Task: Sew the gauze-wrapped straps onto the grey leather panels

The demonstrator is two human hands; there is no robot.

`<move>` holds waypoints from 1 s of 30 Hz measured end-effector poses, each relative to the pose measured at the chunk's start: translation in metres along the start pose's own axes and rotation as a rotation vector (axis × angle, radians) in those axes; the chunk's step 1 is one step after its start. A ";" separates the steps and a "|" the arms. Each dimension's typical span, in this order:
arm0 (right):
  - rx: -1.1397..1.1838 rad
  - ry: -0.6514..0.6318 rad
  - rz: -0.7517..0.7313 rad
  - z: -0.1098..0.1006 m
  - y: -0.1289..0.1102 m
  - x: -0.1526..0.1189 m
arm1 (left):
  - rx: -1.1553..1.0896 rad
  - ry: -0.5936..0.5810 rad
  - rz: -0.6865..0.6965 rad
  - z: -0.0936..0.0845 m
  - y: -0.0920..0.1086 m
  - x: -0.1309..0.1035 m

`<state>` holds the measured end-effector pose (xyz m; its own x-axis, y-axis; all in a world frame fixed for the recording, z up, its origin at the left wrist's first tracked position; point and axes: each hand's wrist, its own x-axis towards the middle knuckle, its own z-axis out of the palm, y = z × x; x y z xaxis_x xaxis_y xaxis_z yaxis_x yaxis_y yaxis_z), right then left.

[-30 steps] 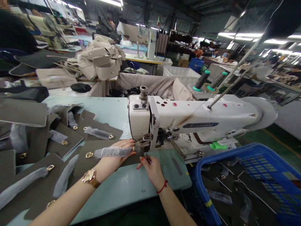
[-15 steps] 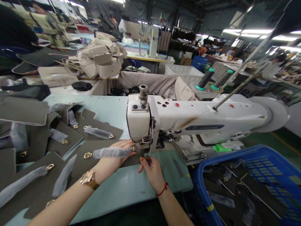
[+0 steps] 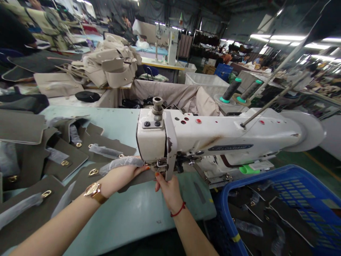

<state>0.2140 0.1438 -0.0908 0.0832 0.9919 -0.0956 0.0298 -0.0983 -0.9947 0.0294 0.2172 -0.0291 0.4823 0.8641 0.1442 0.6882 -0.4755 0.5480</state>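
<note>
My left hand [image 3: 121, 175], a gold watch on its wrist, lies on an olive leather piece [image 3: 140, 178] and holds it at the foot of the white sewing machine [image 3: 213, 138]. A plastic-wrapped strap [image 3: 119, 163] and a gold buckle [image 3: 93, 172] sit on that piece just above my hand. My right hand [image 3: 168, 190], with a red cord at the wrist, grips the piece's right end directly under the machine head. Its fingertips are hidden behind the head. The needle itself is out of sight.
Several more olive pieces with gold buckles [image 3: 66, 160] cover the left of the pale green table [image 3: 133, 217]. A blue basket [image 3: 266, 174] with dark pieces stands at lower right. Two thread cones [image 3: 230, 90] and a pile of beige bags [image 3: 112, 67] are behind.
Both hands moved up and in under the machine head with the olive piece. The small snips seen in my right hand before are hidden now. The view shifted slightly left.
</note>
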 end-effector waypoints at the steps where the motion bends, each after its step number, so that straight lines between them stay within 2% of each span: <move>1: 0.007 0.023 0.001 0.002 0.000 0.001 | 0.030 -0.057 0.004 0.001 -0.004 0.002; 3: 0.002 0.085 0.015 0.008 -0.002 0.002 | 0.084 -0.154 0.031 0.002 -0.011 0.007; 6: -0.041 0.194 0.061 0.015 -0.007 0.002 | 0.145 -0.198 0.082 0.000 -0.014 0.015; 9: -0.069 0.242 0.076 0.017 -0.013 0.001 | 0.201 -0.182 0.067 -0.003 -0.009 0.013; 12: -0.070 0.232 0.060 0.017 -0.014 0.000 | 0.195 -0.079 0.026 0.001 -0.001 -0.016; 14: -0.070 0.230 0.056 0.017 -0.013 0.000 | 0.090 0.073 -0.002 0.015 0.005 -0.049; 16: -0.068 0.238 0.059 0.017 -0.011 0.000 | -0.155 0.182 -0.045 0.039 0.013 -0.081; 17: -0.065 0.243 0.060 0.018 -0.010 0.000 | -0.318 0.191 -0.107 0.053 0.017 -0.093; 19: -0.056 0.254 0.060 0.019 -0.009 0.001 | -0.698 0.110 -0.308 0.082 0.026 -0.103; 21: -0.053 0.271 0.059 0.020 -0.009 0.001 | -1.131 0.086 -0.506 0.104 0.032 -0.094; 23: -0.054 0.282 0.050 0.020 -0.010 0.001 | -1.450 0.134 -0.595 0.114 0.033 -0.073; 24: -0.058 0.282 0.042 0.020 -0.011 0.001 | -1.536 0.151 -0.615 0.114 0.032 -0.062; 27: -0.091 0.265 0.008 0.020 -0.011 0.001 | -1.517 0.119 -0.701 0.103 0.027 -0.036; 30: -0.129 0.258 -0.012 0.019 -0.010 0.000 | -1.341 0.097 -0.790 0.090 0.026 -0.030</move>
<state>0.1952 0.1464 -0.0815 0.3324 0.9416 -0.0544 0.1578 -0.1124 -0.9811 0.0818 0.1638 -0.0933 0.1729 0.8465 -0.5035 -0.2538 0.5322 0.8077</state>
